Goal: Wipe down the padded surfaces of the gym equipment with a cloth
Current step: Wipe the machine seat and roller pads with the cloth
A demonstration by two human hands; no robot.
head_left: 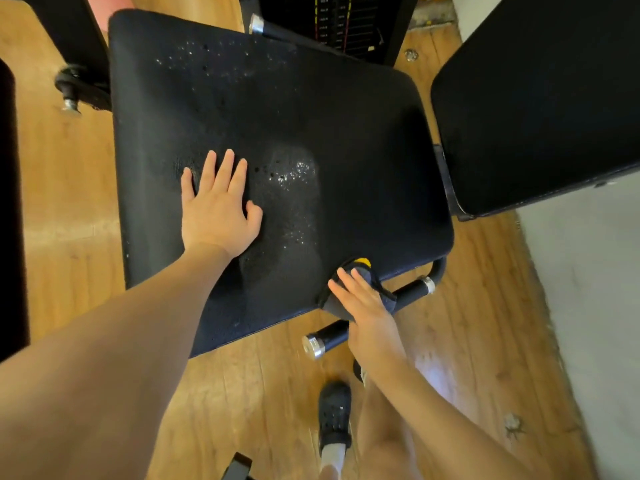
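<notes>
The cloth (360, 289) sits at the seat pad's (277, 133) five-o'clock edge under the right hand (367, 306), whose straight fingers press it flat; it could slide off onto the handle bar (412, 291) below. Toward nine o'clock, the left hand (218, 209) rests open, bracing. Droplets (294, 174) beyond remain unwiped and could dry streaky.

Probably a gym — weight stack (341, 24), padded seat (311, 116)

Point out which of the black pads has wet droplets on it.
The large seat pad under both hands, glistening with droplets near the left hand. The other pad, at the right, looks dry.
</notes>
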